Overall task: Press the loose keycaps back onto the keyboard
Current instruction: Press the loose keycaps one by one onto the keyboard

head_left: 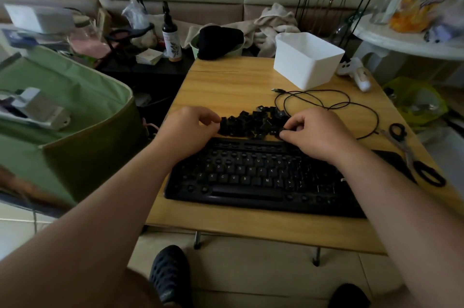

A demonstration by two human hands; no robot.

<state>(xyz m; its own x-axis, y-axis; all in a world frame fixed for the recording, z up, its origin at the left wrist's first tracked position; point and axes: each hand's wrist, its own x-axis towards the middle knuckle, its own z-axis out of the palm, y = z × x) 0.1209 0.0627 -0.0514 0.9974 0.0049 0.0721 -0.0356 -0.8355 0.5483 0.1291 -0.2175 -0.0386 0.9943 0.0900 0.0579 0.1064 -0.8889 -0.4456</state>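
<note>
A black keyboard [251, 177] lies on the wooden table [226, 86], with many bare stems where keycaps are off. A heap of loose black keycaps [253, 121] sits just behind the keyboard. My left hand [190, 126] is at the heap's left end, its curled fingers pinching a keycap there. At the heap's right end my right hand [311, 132] pinches another keycap between thumb and fingertips. Both hands hover over the keyboard's back edge.
A white plastic bin [307, 60] stands at the table's back right. The keyboard's black cable [326, 104] loops behind the heap. Scissors [411, 154] lie at the right edge. A green fabric bag [62, 111] stands left of the table.
</note>
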